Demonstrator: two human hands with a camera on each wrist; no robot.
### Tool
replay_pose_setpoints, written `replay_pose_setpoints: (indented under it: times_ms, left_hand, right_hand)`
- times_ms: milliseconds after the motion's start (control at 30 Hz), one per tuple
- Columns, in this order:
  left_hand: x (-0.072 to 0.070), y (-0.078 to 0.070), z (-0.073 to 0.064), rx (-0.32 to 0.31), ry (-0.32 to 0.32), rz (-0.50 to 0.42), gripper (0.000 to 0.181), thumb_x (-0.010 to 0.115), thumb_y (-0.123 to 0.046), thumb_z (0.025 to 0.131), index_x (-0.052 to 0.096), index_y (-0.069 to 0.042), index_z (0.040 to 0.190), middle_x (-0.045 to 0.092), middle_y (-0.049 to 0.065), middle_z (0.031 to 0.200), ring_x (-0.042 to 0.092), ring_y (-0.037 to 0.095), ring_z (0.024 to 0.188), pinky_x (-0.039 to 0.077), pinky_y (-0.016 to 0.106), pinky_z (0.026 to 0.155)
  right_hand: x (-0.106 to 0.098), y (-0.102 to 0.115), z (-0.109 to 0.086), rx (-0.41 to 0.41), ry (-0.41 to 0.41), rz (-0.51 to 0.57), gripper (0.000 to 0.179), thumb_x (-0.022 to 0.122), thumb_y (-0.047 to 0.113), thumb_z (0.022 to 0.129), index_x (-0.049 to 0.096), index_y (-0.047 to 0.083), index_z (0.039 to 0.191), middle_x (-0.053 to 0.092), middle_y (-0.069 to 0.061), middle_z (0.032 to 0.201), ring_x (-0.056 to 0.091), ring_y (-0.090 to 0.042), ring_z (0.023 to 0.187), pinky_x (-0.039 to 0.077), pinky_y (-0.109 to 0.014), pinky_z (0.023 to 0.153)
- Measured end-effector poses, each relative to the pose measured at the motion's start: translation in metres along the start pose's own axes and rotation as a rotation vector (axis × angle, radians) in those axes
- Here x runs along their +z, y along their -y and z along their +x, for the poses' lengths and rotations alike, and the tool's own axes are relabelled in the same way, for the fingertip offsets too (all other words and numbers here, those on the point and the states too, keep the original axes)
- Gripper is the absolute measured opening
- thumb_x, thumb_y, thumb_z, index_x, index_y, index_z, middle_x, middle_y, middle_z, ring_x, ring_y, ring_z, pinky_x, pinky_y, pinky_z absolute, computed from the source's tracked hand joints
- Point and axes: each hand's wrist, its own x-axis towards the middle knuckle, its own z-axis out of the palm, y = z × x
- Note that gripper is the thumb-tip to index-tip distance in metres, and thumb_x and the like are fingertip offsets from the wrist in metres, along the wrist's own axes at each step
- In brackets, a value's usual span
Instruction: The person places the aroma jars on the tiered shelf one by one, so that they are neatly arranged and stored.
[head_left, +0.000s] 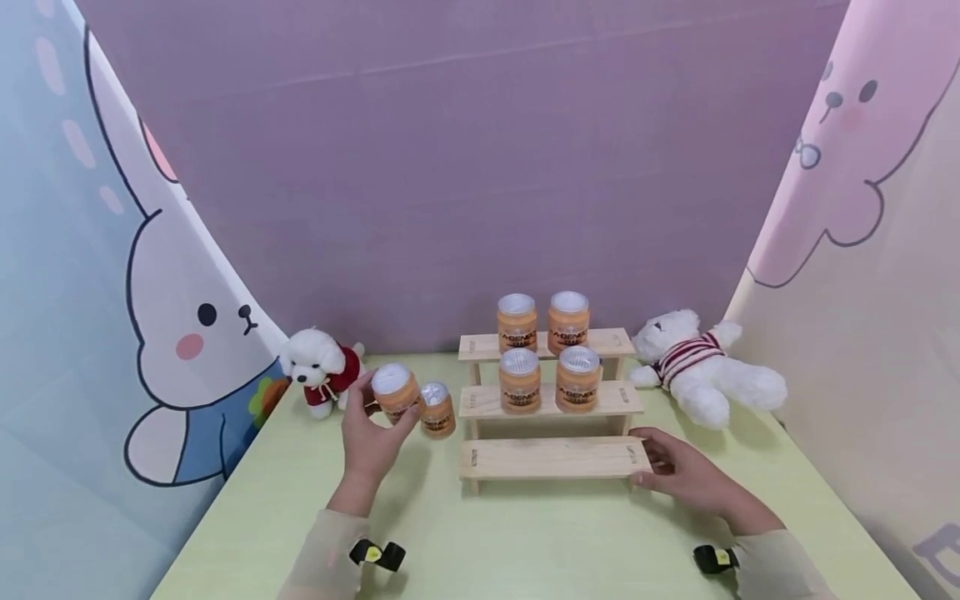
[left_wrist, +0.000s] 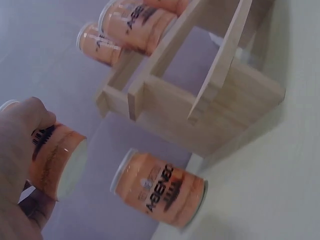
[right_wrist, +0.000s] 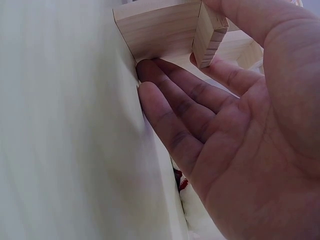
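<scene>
My left hand point(head_left: 371, 450) grips an orange can point(head_left: 397, 396) with a pale lid, tilted and lifted off the table. Right beside it, a matching can point(head_left: 438, 417) stands upright on the table; the left wrist view shows this standing can point(left_wrist: 161, 190) near the stand's side. The three-step wooden stand point(head_left: 551, 458) carries two cans on its top step and two on its middle step, while its lowest step is bare. At that step's right end, my right hand point(head_left: 686, 475) holds the board between thumb and fingers, as the right wrist view of the board end point(right_wrist: 160, 27) shows.
A white plush dog point(head_left: 318, 367) in red sits at the left back. On the right lies a white plush toy point(head_left: 697, 367) in a striped top. Behind the pale green table point(head_left: 555, 542) hangs a purple backdrop point(head_left: 465, 167), with printed cloth at both sides.
</scene>
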Motion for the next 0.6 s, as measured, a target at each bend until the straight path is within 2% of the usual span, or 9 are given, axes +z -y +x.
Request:
replay_pose_setpoints:
  times_ms: [100,200,333,433,600]
  left_hand:
    - [0.003,-0.025,-0.003,0.0,0.03,-0.015,0.077,0.091,0.005,0.075,0.051,0.006,0.141,0.063,0.019,0.125,0.058,0.026,0.108,0.049,0.042,0.091]
    - [0.006,-0.037,-0.007,0.012,0.059,-0.02,0.075,0.091,0.005,0.075,0.052,0.007,0.139,0.064,0.017,0.123,0.058,0.024,0.107,0.05,0.041,0.09]
    - [0.016,-0.029,-0.011,0.045,0.073,-0.036,0.077,0.093,0.004,0.072,0.055,0.002,0.138,0.064,0.014,0.122,0.058,0.025,0.106,0.051,0.048,0.087]
    - [0.024,-0.02,-0.015,0.054,0.109,-0.038,0.078,0.096,-0.003,0.072,0.056,-0.005,0.139,0.064,0.009,0.123,0.057,0.022,0.107,0.052,0.051,0.085]
    - [0.034,-0.021,-0.025,0.064,0.186,-0.032,0.078,0.097,-0.017,0.075,0.055,-0.013,0.14,0.064,0.001,0.126,0.058,0.018,0.107,0.055,0.045,0.084]
  right_hand:
    - [-0.001,0.001,0.003,-0.013,0.01,0.021,0.07,0.08,0.025,0.094,0.046,0.001,0.15,0.07,-0.009,0.118,0.067,-0.015,0.106,0.057,-0.026,0.087]
    - [-0.001,0.002,0.002,-0.015,0.016,0.04,0.071,0.081,0.023,0.094,0.045,-0.001,0.15,0.07,-0.011,0.12,0.067,-0.017,0.108,0.057,-0.027,0.088]
    - [-0.001,0.004,0.002,-0.011,0.01,0.035,0.072,0.081,0.025,0.094,0.045,0.001,0.151,0.07,-0.01,0.121,0.067,-0.019,0.109,0.057,-0.027,0.09]
    - [-0.002,0.005,0.002,-0.006,0.005,0.03,0.072,0.081,0.025,0.094,0.045,0.001,0.151,0.07,-0.01,0.12,0.067,-0.019,0.108,0.057,-0.027,0.089]
    - [-0.002,0.005,0.001,-0.006,0.009,0.026,0.071,0.081,0.025,0.094,0.046,0.001,0.151,0.071,-0.009,0.12,0.067,-0.017,0.107,0.057,-0.027,0.089]
